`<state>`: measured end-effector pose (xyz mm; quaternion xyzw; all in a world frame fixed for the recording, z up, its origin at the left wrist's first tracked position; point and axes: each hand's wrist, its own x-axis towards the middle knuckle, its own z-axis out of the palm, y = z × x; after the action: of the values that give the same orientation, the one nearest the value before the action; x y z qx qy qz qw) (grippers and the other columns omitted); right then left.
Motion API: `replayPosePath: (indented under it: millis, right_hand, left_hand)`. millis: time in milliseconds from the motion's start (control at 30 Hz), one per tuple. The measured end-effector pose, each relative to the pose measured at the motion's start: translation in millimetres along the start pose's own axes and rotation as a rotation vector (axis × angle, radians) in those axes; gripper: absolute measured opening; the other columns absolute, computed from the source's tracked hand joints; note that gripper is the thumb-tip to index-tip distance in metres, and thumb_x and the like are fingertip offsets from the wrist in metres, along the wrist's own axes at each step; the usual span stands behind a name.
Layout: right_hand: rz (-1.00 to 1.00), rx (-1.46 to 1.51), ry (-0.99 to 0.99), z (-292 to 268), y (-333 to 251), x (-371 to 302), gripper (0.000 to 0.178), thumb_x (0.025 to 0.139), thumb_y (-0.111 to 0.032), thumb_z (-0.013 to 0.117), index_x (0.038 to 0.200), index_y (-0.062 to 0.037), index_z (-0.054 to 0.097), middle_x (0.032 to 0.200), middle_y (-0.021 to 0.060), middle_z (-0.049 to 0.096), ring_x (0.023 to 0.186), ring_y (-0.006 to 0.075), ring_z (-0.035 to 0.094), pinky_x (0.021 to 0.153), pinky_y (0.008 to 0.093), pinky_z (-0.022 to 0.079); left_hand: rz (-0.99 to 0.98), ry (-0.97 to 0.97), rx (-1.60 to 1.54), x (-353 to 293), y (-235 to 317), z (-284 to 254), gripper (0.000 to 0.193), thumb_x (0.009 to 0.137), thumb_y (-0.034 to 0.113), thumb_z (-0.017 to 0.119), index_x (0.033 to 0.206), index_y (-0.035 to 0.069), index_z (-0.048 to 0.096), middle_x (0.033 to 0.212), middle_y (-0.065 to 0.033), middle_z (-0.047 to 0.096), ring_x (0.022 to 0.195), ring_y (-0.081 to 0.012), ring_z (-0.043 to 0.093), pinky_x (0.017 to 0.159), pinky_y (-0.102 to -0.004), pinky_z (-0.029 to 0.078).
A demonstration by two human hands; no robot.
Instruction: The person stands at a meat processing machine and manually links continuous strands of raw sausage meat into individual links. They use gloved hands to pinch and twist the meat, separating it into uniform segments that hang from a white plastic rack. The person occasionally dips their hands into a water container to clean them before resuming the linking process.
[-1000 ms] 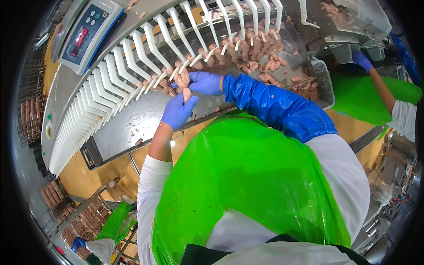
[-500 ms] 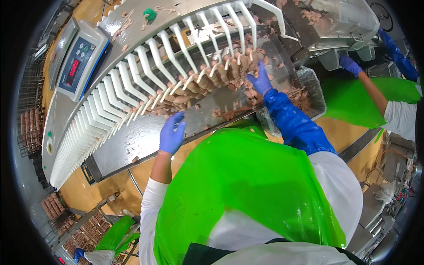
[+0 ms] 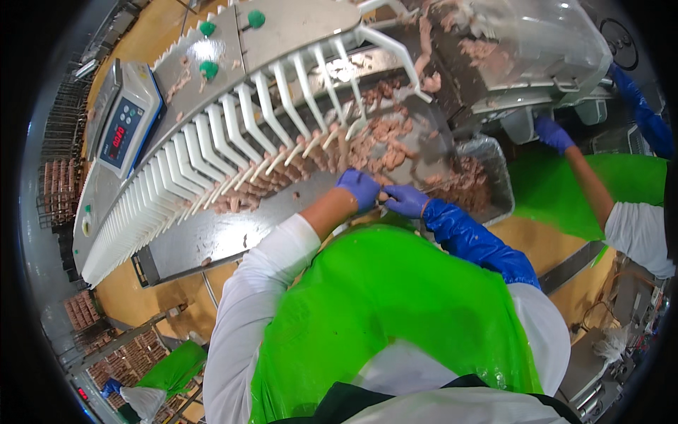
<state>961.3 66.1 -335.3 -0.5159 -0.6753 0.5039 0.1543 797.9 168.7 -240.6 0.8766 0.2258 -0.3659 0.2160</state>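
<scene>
In blue gloves, my left hand [image 3: 360, 189] and my right hand [image 3: 407, 201] meet at the near edge of the steel tray [image 3: 229, 230]. Both are closed on a short pink sausage link [image 3: 383, 196] that shows between their fingers. Just beyond them, loose pink sausage pieces [image 3: 390, 138] lie scattered over the tray. To the left, a row of linked sausages [image 3: 282, 169] hangs from the curved white hooks [image 3: 244, 127] of the conveyor. My right forearm wears a blue sleeve.
A clear-lined bin [image 3: 487, 180] of meat scraps stands right of the tray. Behind the hooks sits a scale [image 3: 127, 116] with a red display. A co-worker's gloved hand [image 3: 554, 134] is at a machine with a clear cover [image 3: 558, 49] at right.
My left hand has moved right and my right hand has come down toward me; they now meet on a sausage link. The hooks with the hanging sausages have shifted left.
</scene>
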Motion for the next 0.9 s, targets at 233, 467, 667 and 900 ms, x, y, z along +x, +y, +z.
replayPosePath:
  millis: [233, 467, 667, 900]
  right_hand:
    - [-0.070, -0.166, 0.021, -67, -22, -2, 0.038, 0.089, -0.038, 0.055, 0.112, -0.0077, 0.057, 0.098, 0.0211, 0.066, 0.091, 0.0413, 0.063, 0.079, 0.0486, 0.049]
    - [-0.073, -0.358, -0.083, -83, -4, -1, 0.030, 0.091, -0.034, 0.050, 0.102, -0.0092, 0.062, 0.092, 0.0187, 0.067, 0.088, 0.0387, 0.065, 0.077, 0.0491, 0.049]
    - [-0.034, -0.693, -0.030, -78, -8, 10, 0.026, 0.091, -0.029, 0.050, 0.093, -0.0106, 0.068, 0.087, 0.0152, 0.069, 0.082, 0.0338, 0.068, 0.074, 0.0500, 0.051]
    - [0.360, -0.722, 0.097, -82, 59, 35, 0.028, 0.092, -0.030, 0.052, 0.104, -0.0100, 0.068, 0.101, 0.0164, 0.069, 0.098, 0.0354, 0.066, 0.087, 0.0473, 0.051]
  left_hand:
    - [-0.016, 0.232, -0.379, -6, -1, -16, 0.050, 0.091, 0.051, 0.052, 0.122, 0.014, 0.061, 0.113, -0.0182, 0.067, 0.107, -0.0381, 0.063, 0.093, -0.0479, 0.047]
    - [-0.054, 0.273, -0.392, 2, -21, 6, 0.041, 0.090, 0.045, 0.048, 0.115, 0.017, 0.064, 0.111, -0.0172, 0.067, 0.102, -0.0395, 0.063, 0.090, -0.0481, 0.049]
    - [0.123, 0.614, -0.574, -9, -4, 26, 0.024, 0.093, 0.027, 0.051, 0.093, 0.007, 0.064, 0.080, -0.0181, 0.065, 0.073, -0.0409, 0.060, 0.070, -0.0446, 0.050]
    - [0.233, 0.806, -1.155, -46, -7, 29, 0.025, 0.091, 0.021, 0.051, 0.081, 0.000, 0.060, 0.106, -0.0168, 0.065, 0.088, -0.0249, 0.064, 0.074, -0.0355, 0.050]
